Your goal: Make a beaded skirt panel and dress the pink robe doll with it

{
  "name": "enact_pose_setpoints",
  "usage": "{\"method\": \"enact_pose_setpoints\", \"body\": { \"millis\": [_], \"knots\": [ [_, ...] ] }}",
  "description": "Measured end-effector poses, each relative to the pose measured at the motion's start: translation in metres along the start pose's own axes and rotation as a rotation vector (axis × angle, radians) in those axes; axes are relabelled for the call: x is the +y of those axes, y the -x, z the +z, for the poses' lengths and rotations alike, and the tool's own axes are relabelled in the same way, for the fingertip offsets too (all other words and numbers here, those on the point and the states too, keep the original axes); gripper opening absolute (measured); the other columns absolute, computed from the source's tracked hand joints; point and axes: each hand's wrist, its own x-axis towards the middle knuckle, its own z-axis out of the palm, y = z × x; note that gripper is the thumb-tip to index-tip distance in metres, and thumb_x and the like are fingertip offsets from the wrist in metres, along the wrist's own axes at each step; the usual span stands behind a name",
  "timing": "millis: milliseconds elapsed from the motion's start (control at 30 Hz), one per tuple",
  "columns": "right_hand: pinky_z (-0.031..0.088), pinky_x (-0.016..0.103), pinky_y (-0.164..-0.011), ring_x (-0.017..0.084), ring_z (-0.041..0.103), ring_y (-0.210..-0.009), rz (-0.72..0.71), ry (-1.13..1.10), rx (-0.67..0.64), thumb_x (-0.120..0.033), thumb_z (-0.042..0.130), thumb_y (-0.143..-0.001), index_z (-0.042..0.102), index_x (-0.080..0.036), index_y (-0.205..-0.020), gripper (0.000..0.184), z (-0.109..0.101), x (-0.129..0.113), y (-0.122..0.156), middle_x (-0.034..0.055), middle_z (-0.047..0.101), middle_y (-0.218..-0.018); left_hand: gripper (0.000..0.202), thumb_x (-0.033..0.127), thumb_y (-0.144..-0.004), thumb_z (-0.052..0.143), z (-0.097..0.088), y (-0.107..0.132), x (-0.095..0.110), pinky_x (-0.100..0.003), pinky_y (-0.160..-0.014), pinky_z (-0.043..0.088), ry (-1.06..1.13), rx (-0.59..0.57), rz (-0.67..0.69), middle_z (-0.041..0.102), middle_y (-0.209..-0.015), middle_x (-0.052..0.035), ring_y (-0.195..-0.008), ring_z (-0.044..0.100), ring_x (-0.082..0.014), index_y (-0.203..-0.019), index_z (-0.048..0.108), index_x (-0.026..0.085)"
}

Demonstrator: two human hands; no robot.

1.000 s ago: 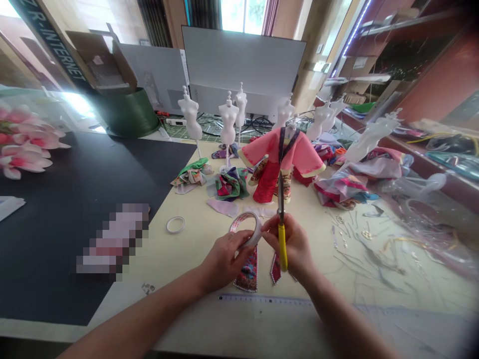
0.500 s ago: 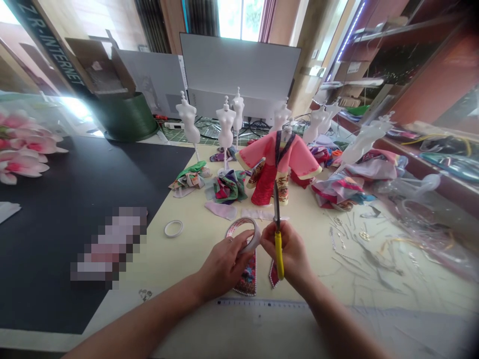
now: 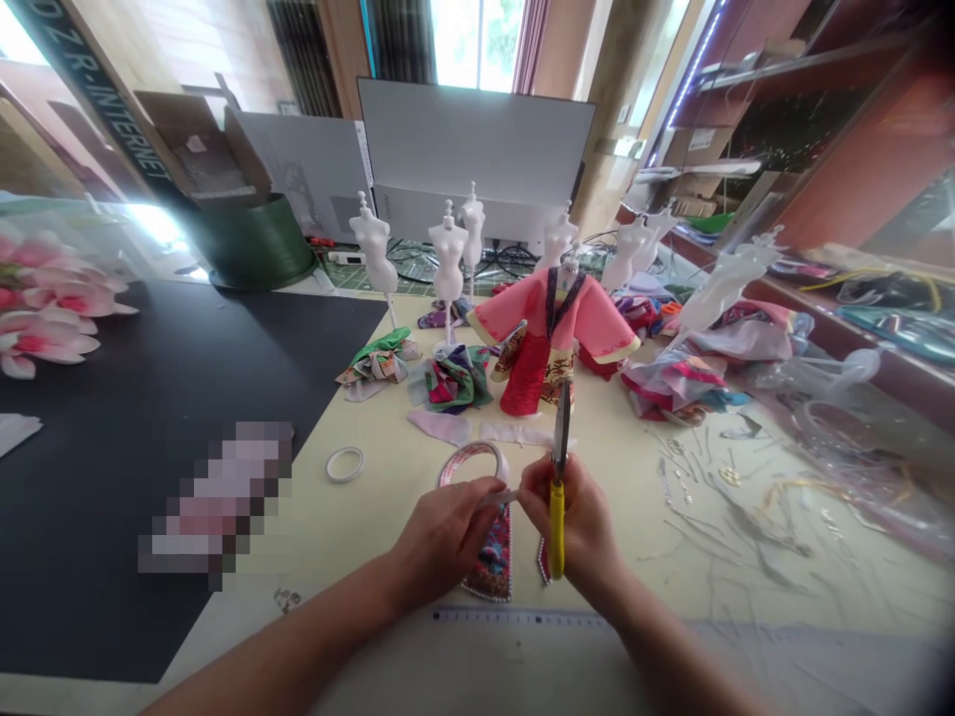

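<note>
My left hand (image 3: pixel 446 532) is closed, its fingertips pinching a short pale strip of tape (image 3: pixel 501 496) that spans to my right fingertips. Just behind those left fingers is a tape roll (image 3: pixel 472 452); I cannot tell whether they touch it. Scissors (image 3: pixel 558 502) with a yellow handle are held in my right hand (image 3: pixel 586 517), blades pointing up and away. Beneath the hands lies an embroidered fabric piece (image 3: pixel 492 572) with a beaded edge, partly covered by my left hand. A smaller red beaded piece (image 3: pixel 545 562) shows beside the scissors handle, mostly hidden.
A miniature pink robe (image 3: pixel 593 318) stands ahead on a form, among several white mannequins (image 3: pixel 448 249) and crumpled fabrics (image 3: pixel 461 378). A thin white ring (image 3: pixel 344 464) lies to the left. Chains and wires (image 3: pixel 716 487) are scattered right. A ruler (image 3: pixel 514 617) lies in front.
The tape roll has gone from tilted up in my left fingers to flatter behind them. A pale strip now shows between my hands. The scissors remain in my right hand, slightly turned.
</note>
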Motion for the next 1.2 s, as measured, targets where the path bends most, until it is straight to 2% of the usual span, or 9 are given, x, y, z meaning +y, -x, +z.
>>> {"method": "enact_pose_setpoints", "body": {
  "millis": [300, 500, 600, 767, 900, 1067, 1200],
  "knots": [
    [0.044, 0.022, -0.052, 0.009, 0.05, -0.054, -0.052, 0.019, 0.024, -0.021, 0.061, -0.076, 0.047, -0.022, -0.076, 0.014, 0.0, -0.003, 0.0, -0.0047, 0.053, -0.066, 0.013, 0.016, -0.088, 0.052, -0.001, -0.002, 0.002, -0.021, -0.065, 0.05, 0.106, 0.044, -0.022, 0.071, -0.084, -0.0025, -0.07, 0.066, -0.0127, -0.101, 0.057, 0.018],
    [0.043, 0.022, -0.051, 0.01, 0.051, -0.055, -0.063, -0.016, 0.023, -0.022, 0.062, -0.077, 0.049, -0.022, -0.078, 0.013, 0.001, -0.002, 0.001, -0.0036, 0.055, -0.068, 0.008, 0.02, -0.089, 0.052, -0.002, -0.003, 0.004, -0.018, -0.061, 0.047, 0.212, 0.046, -0.14, 0.068, -0.075, -0.0005, -0.063, 0.062, -0.0098, -0.092, 0.059, 0.018],
    [0.041, 0.023, -0.051, 0.01, 0.048, -0.054, -0.049, -0.006, 0.007, -0.024, 0.061, -0.077, 0.052, -0.021, -0.085, 0.012, -0.001, 0.001, 0.002, -0.0025, 0.056, -0.071, 0.009, 0.023, -0.09, 0.051, -0.005, -0.004, 0.005, -0.018, -0.058, 0.044, 0.303, 0.039, -0.246, 0.062, -0.069, 0.0015, -0.058, 0.056, -0.0084, -0.089, 0.058, 0.019],
    [0.035, 0.025, -0.048, 0.01, 0.038, -0.051, 0.018, 0.217, -0.004, -0.032, 0.064, -0.073, 0.052, -0.02, -0.084, 0.02, -0.007, 0.003, -0.001, -0.0063, 0.041, -0.059, 0.015, 0.031, -0.09, 0.05, -0.017, -0.009, 0.009, -0.017, -0.048, 0.039, 0.519, 0.048, -0.477, 0.053, -0.058, 0.0049, -0.049, 0.046, -0.0067, -0.086, 0.056, 0.018],
    [0.036, 0.025, -0.05, 0.012, 0.04, -0.056, 0.062, 0.348, -0.188, -0.034, 0.062, -0.073, 0.049, -0.021, -0.087, 0.024, -0.015, -0.003, -0.002, -0.0036, 0.047, -0.067, 0.021, 0.038, -0.088, 0.053, -0.027, -0.016, 0.011, -0.017, -0.044, 0.037, 0.695, 0.083, -0.654, 0.052, -0.056, 0.0054, -0.046, 0.043, -0.0064, -0.085, 0.053, 0.017],
    [0.04, 0.028, -0.056, 0.015, 0.048, -0.063, 0.017, 0.575, -0.319, -0.037, 0.063, -0.07, 0.046, -0.02, -0.104, 0.041, -0.021, -0.004, -0.002, 0.0016, 0.055, -0.082, 0.026, 0.042, -0.084, 0.059, -0.031, -0.019, 0.007, -0.016, -0.043, 0.036, 0.845, 0.17, -0.727, 0.052, -0.053, 0.0057, -0.046, 0.043, -0.0064, -0.084, 0.052, 0.017],
    [0.035, 0.026, -0.051, 0.015, 0.047, -0.059, -0.052, 0.754, -0.347, -0.039, 0.062, -0.071, 0.047, -0.019, -0.102, 0.04, -0.02, 0.0, -0.003, 0.0031, 0.055, -0.082, 0.027, 0.042, -0.083, 0.061, -0.033, -0.017, 0.003, -0.015, -0.041, 0.035, 0.909, 0.201, -0.741, 0.052, -0.052, 0.0057, -0.047, 0.045, -0.0063, -0.082, 0.052, 0.017]
  ]
}}
